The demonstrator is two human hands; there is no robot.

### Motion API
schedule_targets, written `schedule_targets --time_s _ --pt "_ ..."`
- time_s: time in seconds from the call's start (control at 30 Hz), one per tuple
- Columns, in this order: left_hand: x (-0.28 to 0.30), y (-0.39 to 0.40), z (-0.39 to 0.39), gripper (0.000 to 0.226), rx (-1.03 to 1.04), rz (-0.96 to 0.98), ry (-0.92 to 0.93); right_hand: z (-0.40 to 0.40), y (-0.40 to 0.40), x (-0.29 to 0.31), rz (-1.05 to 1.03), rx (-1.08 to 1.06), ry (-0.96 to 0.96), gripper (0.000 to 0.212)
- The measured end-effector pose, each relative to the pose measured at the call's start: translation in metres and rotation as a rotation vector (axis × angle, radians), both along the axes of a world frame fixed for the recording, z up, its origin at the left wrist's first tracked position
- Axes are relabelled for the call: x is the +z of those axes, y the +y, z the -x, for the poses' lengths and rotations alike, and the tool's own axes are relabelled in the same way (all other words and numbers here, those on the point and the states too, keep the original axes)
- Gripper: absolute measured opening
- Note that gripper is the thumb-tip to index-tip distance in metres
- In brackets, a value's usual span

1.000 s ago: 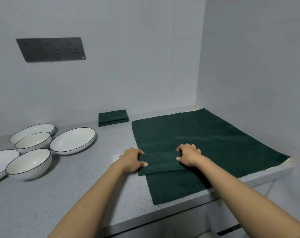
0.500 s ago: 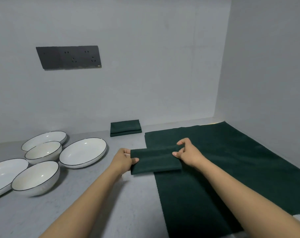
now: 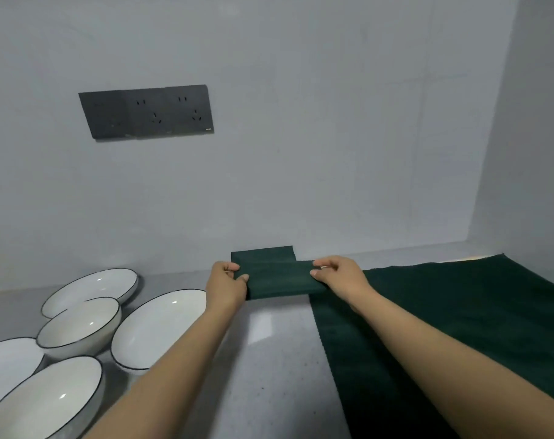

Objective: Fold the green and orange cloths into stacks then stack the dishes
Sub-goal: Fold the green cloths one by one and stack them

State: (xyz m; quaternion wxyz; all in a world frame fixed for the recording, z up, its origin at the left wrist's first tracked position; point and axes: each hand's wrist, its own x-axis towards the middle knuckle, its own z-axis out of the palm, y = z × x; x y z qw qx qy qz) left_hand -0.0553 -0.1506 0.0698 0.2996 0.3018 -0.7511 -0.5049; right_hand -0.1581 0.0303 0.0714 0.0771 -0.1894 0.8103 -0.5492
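Note:
A folded dark green cloth [image 3: 279,280] is held in the air between both hands. My left hand [image 3: 226,285] pinches its left end and my right hand [image 3: 337,277] pinches its right end. Just behind it, against the back wall, lies another folded green cloth [image 3: 263,253], partly hidden by the held one. A large unfolded green cloth [image 3: 443,318] is spread flat on the right of the counter. Several white dishes with dark rims sit at the left: a wide plate [image 3: 158,327], a bowl [image 3: 79,326], a far plate [image 3: 90,289] and a near bowl [image 3: 44,400].
The grey counter [image 3: 269,375] runs between the dishes and the spread cloth. A dark socket panel [image 3: 147,111] is on the back wall. A side wall closes the right end of the counter.
Both hands lifted the folded green cloth off the spread cloth and carried it back and left, up to the folded cloth by the wall. The view tilted upward.

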Motion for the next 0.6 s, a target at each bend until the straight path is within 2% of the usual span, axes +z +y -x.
schedule_targets --time_s 0.1,0.27,0.6 --pt "0.002 -0.026 0.026 0.036 0.018 -0.018 -0.011 0.019 -0.027 -0.002 0.017 0.065 0.003 0.041" --pt "-0.001 -0.057 0.068 0.049 -0.008 -0.022 -0.011 0.052 -0.067 -0.007 0.043 0.089 -0.001 0.051" --pt "-0.022 -0.081 0.113 0.054 0.020 -0.024 -0.103 0.095 -0.109 -0.026 -0.098 0.083 0.095 0.045"
